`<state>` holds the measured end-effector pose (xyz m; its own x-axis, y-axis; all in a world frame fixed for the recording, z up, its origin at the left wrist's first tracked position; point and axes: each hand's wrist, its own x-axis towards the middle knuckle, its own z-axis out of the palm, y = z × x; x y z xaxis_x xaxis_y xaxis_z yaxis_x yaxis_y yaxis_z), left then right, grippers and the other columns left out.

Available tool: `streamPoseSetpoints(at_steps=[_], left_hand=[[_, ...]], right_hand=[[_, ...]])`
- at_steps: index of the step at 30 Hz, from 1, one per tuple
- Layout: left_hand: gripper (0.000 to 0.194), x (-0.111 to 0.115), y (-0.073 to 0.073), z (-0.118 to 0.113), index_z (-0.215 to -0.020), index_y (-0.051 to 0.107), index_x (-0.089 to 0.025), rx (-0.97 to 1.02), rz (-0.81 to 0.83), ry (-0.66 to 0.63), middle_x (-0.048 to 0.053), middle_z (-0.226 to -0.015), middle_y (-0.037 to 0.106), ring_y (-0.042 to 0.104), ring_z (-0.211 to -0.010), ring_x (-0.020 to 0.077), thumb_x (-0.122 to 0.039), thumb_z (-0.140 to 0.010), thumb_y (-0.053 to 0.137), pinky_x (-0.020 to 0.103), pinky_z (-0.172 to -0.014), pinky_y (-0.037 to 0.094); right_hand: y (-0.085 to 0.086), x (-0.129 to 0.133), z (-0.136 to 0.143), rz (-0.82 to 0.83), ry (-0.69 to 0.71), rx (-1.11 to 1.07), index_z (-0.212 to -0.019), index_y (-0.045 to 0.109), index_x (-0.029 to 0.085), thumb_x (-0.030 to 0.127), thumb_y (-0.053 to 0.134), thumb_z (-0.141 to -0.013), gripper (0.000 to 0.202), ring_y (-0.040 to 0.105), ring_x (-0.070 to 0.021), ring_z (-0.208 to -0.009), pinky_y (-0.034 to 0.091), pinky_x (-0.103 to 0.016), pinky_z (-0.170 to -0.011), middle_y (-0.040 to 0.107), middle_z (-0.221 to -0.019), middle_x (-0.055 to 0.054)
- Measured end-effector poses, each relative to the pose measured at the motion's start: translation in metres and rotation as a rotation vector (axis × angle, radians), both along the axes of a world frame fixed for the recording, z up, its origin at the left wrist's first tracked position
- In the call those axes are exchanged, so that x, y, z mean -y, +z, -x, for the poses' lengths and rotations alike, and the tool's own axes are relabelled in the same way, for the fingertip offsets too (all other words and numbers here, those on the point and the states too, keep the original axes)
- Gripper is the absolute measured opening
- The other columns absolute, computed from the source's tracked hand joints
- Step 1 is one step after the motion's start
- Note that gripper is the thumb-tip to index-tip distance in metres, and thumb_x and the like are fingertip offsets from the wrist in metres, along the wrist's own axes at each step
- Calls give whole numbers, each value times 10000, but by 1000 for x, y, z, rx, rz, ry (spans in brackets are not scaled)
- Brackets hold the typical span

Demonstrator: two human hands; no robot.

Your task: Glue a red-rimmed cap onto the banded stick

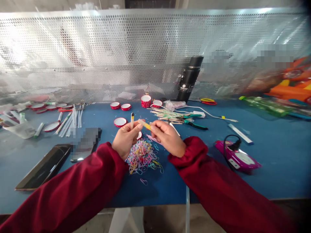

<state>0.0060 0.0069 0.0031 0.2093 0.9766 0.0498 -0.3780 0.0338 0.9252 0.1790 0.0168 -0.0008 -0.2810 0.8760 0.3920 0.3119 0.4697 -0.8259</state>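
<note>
My left hand (125, 137) is closed on a slim white stick with a yellow band and black tip (132, 119), which points upward. In my right hand (167, 136) is a yellow and whitish tube (145, 125), pinched between the fingers and tilted, its pale end close to the left fingertips. Whether the left fingers touch that end is unclear. Below both hands lies a heap of small coloured elastic loops (143, 157), with a single loop (143, 182) apart in front. A round red-rimmed lid (120, 122) rests behind my left hand.
Two phones (45, 166) lie at left, near clear tubes (69, 123) and a white container (20, 129). Behind my right hand are thin sticks (165, 115), green-handled pliers (195, 124) and a black bottle (190, 79). A purple packet (239, 158) sits right.
</note>
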Motion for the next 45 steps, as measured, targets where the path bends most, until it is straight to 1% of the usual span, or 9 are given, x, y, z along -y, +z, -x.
streamPoseSetpoints(at_steps=[3, 6, 11, 19, 25, 30, 36, 40, 45], left_hand=[[356, -4, 0, 4, -1062, 614, -144, 50, 73, -10, -93, -570, 198, 159, -437, 25, -292, -757, 724, 172, -388, 94], [248, -5, 2, 8, -1002, 615, -123, 125, 126, -22, -90, -567, 199, 164, -432, 26, -292, -823, 644, 159, -380, 102], [207, -2, 6, 9, -936, 621, -98, 210, 165, -65, -80, -561, 217, 185, -424, 25, -281, -892, 534, 140, -372, 122], [198, -3, 5, 8, -885, 623, -106, 270, 210, -19, -56, -591, 327, 304, -445, 21, -300, -855, 600, 125, -399, 218], [226, -4, 3, 8, -883, 630, -117, 255, 207, -55, -54, -595, 330, 305, -449, 23, -339, -856, 598, 127, -400, 218], [266, -1, 5, 7, -889, 636, -123, 204, 215, -61, -44, -600, 353, 318, -449, 29, -372, -888, 544, 131, -399, 243], [331, 0, 8, 7, -899, 659, -126, 157, 219, -50, -4, -636, 462, 399, -457, 47, -377, -934, 445, 153, -407, 341], [352, 0, 9, 7, -866, 663, -114, 175, 247, -30, 20, -658, 512, 471, -488, 60, -348, -948, 413, 163, -434, 383], [252, -1, 10, 7, -843, 634, -107, 225, 224, 54, -11, -610, 451, 414, -450, 40, -262, -927, 454, 138, -401, 304]], right_hand=[[7, -13, -21, -126, -207, 239, -827, 571, 205, 371, 474, -914, 212, 523, -117, -599, 365, -248, -575, 609, -702, 11], [5, -26, -40, -189, -413, 566, -802, 619, 205, 323, 578, -833, 128, 558, -148, -664, 345, -264, -601, 658, -748, -12], [-12, -40, -50, -115, -521, 747, -726, 653, 212, 386, 593, -804, 200, 570, -159, -662, 322, -270, -572, 685, -739, -26], [-8, -37, -45, -129, -535, 651, -766, 677, 211, 355, 598, -787, 165, 576, -143, -641, 341, -263, -565, 681, -717, -9], [-11, -31, -33, -70, -366, 688, -695, 667, 216, 452, 590, -790, 265, 540, -125, -589, 313, -256, -541, 654, -655, 8], [-18, -28, -26, -62, -256, 725, -714, 672, 215, 409, 613, -771, 211, 550, -124, -600, 323, -251, -550, 659, -671, 9], [-21, -25, -21, -69, -200, 748, -616, 641, 221, 544, 591, -780, 366, 565, -144, -593, 326, -261, -531, 652, -646, -3], [-21, -25, -22, -31, -193, 787, -596, 630, 223, 481, 603, -778, 317, 559, -141, -574, 327, -265, -524, 652, -642, -1], [-19, -26, -23, -16, -220, 508, -690, 601, 199, 464, 599, -792, 284, 530, -124, -512, 367, -260, -530, 611, -565, 17]])
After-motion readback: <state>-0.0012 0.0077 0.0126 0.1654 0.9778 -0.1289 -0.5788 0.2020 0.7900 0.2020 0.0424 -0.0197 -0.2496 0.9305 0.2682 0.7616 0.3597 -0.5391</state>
